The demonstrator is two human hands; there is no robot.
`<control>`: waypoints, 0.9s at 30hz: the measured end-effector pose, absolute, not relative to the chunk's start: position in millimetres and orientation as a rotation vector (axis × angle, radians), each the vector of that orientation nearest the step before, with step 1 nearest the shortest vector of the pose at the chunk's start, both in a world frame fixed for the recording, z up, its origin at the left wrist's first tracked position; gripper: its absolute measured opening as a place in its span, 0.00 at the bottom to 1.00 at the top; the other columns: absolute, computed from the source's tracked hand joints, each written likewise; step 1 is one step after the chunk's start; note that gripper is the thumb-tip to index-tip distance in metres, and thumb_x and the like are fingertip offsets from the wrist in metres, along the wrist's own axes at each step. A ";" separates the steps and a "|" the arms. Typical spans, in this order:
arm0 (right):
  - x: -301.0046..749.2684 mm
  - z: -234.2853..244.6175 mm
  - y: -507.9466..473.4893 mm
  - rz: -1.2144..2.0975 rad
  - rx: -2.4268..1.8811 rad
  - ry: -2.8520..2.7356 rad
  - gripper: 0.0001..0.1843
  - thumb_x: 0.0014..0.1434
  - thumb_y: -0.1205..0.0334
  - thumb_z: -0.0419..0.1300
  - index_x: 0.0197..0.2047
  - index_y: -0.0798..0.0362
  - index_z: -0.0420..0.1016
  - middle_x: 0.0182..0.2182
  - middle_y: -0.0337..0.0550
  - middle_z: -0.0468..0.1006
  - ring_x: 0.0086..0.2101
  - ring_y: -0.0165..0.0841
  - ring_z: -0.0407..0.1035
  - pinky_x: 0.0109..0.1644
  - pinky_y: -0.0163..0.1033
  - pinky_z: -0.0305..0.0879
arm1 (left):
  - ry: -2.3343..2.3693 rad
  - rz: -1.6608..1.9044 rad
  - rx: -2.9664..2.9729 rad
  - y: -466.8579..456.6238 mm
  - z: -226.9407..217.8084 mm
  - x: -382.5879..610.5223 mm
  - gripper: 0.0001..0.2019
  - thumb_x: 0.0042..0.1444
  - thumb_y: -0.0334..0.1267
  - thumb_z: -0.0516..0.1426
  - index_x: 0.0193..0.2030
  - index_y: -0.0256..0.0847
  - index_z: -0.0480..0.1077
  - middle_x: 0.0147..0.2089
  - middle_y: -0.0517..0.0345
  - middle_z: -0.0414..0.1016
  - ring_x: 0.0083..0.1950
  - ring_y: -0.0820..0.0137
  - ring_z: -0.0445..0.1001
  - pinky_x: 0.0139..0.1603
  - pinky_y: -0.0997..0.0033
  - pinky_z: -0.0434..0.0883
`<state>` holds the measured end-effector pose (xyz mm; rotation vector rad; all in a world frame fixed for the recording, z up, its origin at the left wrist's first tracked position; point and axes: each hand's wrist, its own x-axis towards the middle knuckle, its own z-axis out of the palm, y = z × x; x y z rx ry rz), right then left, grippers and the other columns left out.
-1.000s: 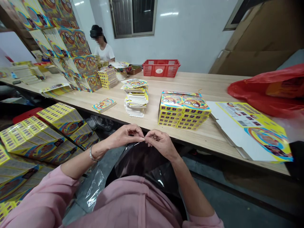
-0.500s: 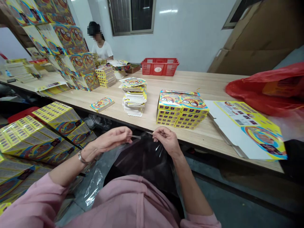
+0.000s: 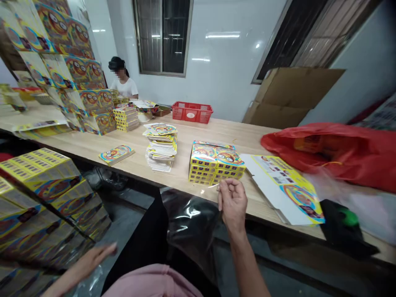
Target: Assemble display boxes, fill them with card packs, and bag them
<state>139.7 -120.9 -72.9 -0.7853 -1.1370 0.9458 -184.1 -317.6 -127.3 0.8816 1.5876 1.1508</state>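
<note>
My right hand [image 3: 234, 203] pinches the top edge of a clear plastic bag [image 3: 190, 222], which hangs below it over my lap. Just behind that hand, at the table's front edge, stands a block of small yellow boxes [image 3: 216, 165] with cartoon eyes on top. My left hand [image 3: 93, 260] is low on the left, its fingers stretched out and somewhat blurred, with nothing visible in it. It is beside the stacked yellow cartons [image 3: 62, 198], above some crumpled clear plastic [image 3: 89, 284].
On the table [image 3: 173, 194] are a pile of cards [image 3: 161, 148], a flat box [image 3: 116, 154], a red basket [image 3: 192, 112], a flattened carton [image 3: 287, 189] and a red bag [image 3: 324, 152]. Tall box stacks [image 3: 74, 70] rise on the left. A person [image 3: 123, 84] sits behind.
My left hand has let go of the bag's edge and moved down to the left. My right hand still holds the bag. The view has tilted up and turned right.
</note>
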 end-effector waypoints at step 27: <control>189.4 -0.9 -43.4 0.862 -0.860 -1.130 0.20 0.52 0.46 0.69 0.35 0.54 0.71 0.24 0.36 0.78 0.15 0.23 0.61 0.19 0.30 0.56 | 1.036 1.593 1.300 -53.6 14.5 -51.5 0.21 0.53 0.54 0.64 0.41 0.36 0.73 0.22 0.62 0.75 0.25 0.72 0.75 0.35 0.73 0.71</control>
